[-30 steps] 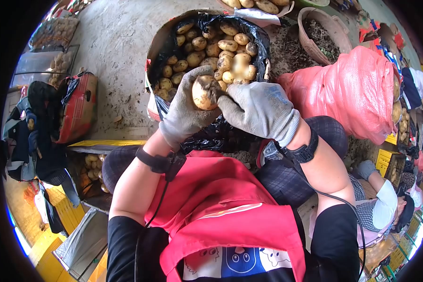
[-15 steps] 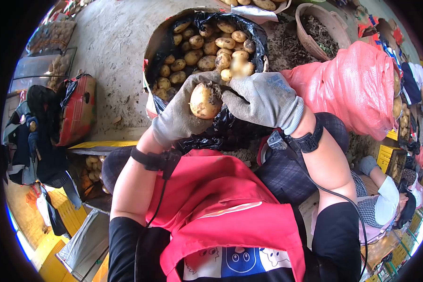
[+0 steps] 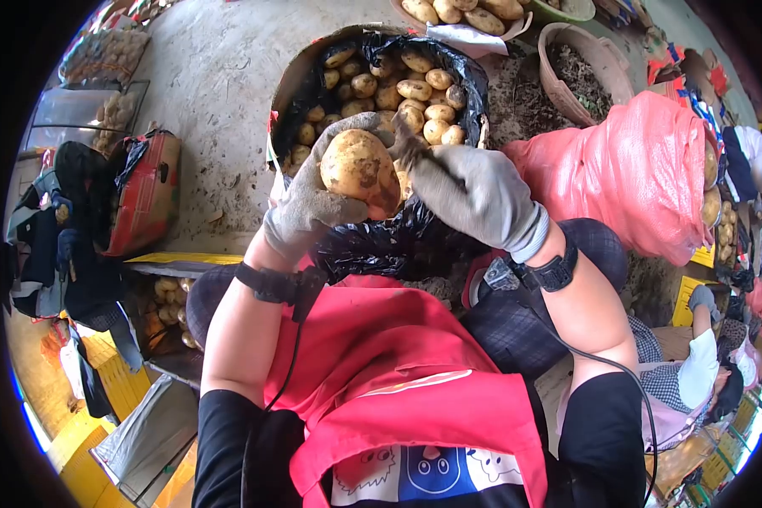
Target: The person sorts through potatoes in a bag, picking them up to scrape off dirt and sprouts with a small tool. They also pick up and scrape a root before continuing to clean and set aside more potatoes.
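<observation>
Because the left hand [image 3: 306, 207] wraps a large potato [image 3: 357, 169] from its left side, fingers beyond it and thumb at the near edge, most of its soil-patched face seems deliberately left uncovered. That glove is clasped round the potato, held up at the near side of a carton [image 3: 286, 91]. Just beside it, the right hand [image 3: 478, 196] points dirt-darkened fingers toward the potato (whether they pinch or touch anything, I can't tell from here). Black plastic [image 3: 472, 72] lines the carton, presumably keeping soil off the cardboard, and its edge folds round the heaped potatoes [image 3: 415, 89]. A pink sack [image 3: 626, 178] crowds the right hand's outer side, so sweeping that way looks tight; leftward, concrete floor [image 3: 220, 110] stretches from the carton to a red box [image 3: 148, 199], giving more room.
</observation>
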A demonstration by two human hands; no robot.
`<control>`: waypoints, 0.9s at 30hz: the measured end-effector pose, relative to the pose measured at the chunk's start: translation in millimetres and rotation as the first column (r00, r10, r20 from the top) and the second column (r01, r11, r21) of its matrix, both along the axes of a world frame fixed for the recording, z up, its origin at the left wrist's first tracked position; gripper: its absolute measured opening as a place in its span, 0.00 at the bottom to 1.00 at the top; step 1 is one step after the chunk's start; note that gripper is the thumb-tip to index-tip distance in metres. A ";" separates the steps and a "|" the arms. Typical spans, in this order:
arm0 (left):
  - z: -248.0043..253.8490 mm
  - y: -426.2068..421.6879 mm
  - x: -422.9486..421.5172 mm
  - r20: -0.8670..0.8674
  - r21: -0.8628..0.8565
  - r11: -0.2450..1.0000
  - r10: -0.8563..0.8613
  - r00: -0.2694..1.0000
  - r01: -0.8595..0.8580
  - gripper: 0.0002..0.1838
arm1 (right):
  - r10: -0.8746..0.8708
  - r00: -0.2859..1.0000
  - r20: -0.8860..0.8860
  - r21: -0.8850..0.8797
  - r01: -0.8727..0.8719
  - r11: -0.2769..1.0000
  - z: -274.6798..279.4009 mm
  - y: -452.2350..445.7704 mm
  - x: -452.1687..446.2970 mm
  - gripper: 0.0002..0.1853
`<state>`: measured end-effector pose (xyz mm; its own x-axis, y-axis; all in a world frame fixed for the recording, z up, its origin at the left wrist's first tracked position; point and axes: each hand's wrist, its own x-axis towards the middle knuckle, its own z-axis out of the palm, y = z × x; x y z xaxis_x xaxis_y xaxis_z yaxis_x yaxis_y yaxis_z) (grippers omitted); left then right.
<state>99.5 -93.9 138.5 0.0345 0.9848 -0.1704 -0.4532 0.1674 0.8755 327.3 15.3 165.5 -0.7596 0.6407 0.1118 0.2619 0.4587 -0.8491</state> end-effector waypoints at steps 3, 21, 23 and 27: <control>-2.9 0.5 3.3 0.188 0.069 0.998 -0.017 0.982 0.004 0.59 | -0.220 0.974 0.056 -0.432 0.222 0.874 -19.2 -3.4 -6.2 0.24; -16.7 -0.4 1.8 -0.058 0.113 0.986 0.131 0.990 -0.124 0.49 | -0.325 0.932 -0.162 -0.632 0.155 0.759 9.2 6.5 -6.8 0.22; -12.2 1.5 2.9 -0.137 0.151 0.981 0.139 0.981 -0.118 0.49 | -0.322 0.926 -0.195 -0.651 0.123 0.749 7.6 7.3 -6.7 0.22; -0.7 2.4 3.1 -0.242 0.136 0.988 0.102 0.965 -0.070 0.50 | -0.289 0.937 -0.197 -0.706 0.069 0.705 5.5 8.7 -3.4 0.19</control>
